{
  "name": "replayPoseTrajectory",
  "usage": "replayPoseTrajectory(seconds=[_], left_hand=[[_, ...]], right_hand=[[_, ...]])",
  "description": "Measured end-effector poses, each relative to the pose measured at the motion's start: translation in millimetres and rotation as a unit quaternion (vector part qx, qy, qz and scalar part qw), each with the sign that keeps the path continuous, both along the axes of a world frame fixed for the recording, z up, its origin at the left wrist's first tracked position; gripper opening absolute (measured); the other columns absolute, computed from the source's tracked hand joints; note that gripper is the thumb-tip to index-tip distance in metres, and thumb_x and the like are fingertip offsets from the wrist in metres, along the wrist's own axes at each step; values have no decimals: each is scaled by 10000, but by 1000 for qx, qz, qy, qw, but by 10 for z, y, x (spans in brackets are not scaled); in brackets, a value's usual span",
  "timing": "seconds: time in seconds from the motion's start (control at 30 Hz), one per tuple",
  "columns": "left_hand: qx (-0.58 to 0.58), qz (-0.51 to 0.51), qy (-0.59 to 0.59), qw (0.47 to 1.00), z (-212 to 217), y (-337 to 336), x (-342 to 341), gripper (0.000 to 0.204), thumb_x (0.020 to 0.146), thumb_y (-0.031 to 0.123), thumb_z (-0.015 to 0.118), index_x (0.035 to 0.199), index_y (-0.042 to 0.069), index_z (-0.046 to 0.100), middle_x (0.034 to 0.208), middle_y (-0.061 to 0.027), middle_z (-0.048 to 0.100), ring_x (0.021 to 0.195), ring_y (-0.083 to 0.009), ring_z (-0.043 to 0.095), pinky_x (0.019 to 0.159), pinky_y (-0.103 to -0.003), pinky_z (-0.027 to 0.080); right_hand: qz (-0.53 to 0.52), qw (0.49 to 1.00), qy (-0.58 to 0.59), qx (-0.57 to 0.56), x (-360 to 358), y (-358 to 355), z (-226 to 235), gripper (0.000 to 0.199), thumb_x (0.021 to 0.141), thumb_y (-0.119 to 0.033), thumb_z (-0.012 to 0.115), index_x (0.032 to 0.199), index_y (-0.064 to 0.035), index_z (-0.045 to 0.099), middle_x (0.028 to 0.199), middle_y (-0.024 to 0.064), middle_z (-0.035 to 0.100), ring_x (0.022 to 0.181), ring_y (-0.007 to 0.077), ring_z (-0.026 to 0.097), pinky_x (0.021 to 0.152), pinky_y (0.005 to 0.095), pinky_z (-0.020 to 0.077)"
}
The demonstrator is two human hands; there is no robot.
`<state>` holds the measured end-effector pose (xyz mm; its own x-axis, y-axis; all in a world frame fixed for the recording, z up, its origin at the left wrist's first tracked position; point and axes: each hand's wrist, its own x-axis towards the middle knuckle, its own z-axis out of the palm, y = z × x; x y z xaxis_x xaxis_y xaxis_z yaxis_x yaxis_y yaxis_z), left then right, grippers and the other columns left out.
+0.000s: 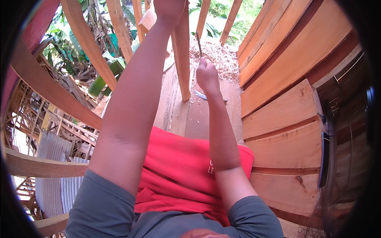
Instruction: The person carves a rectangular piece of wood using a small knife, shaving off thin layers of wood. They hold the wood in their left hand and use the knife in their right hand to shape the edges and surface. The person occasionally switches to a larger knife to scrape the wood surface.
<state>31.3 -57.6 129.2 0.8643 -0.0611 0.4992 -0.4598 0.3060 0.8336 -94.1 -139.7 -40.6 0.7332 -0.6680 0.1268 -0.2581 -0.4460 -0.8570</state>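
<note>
My left hand (170, 8) reaches far forward to the top edge of the view, where it is partly cut off. It is closed on the upper part of an upright wooden plank (182, 55), whose lower end comes down over the floorboards. To the right of that plank, my right hand (207, 76) makes a fist around a thin, dark, narrow tool (199, 44) that points up and away. Whether it is a knife or a chisel I cannot tell. Below that fist, a curved blade (201, 95) lies on the boards, partly hidden by my right forearm.
Pale wood shavings (226, 59) cover the far floor. A wall of wooden planks (285, 97) rises on the right; a slatted railing (89, 43) curves round the left. Red cloth (178, 170) covers my lap. Beyond the railing are corrugated sheets (53, 160) and plants.
</note>
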Motion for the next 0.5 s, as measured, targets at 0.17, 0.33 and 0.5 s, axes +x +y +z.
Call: replayPoseTrajectory(seconds=[0.17, 0.33, 0.5], left_hand=[[-48, -15, -24, 998, 42, -29, 46, 461, 939, 424, 672, 664, 59, 620, 556, -17, 558, 487, -112, 528, 455, -298, 381], [-94, -74, -58, 991, -96, -237, 379, 410, 949, 401, 664, 703, 76, 624, 575, -18, 562, 490, -119, 536, 464, -287, 404], [-29, -29, 3, 999, -29, -134, 230, 479, 953, 490, 632, 699, 84, 612, 581, -14, 555, 495, -131, 542, 485, -288, 429]], right_hand=[[-12, 999, -24, -18, 16, 181, 67, 470, 1017, -321, 383, 987, 67, 649, 932, 317, 670, 954, 452, 660, 878, 481, 492], [116, 940, 321, 17, -154, -374, -2369, 535, 1003, -347, 380, 1243, 83, 589, 1029, 328, 670, 846, 390, 695, 715, 459, 542], [34, 990, 134, 10, 29, -153, -973, 558, 1034, -391, 355, 1098, 85, 639, 944, 338, 671, 856, 440, 672, 774, 495, 513]])
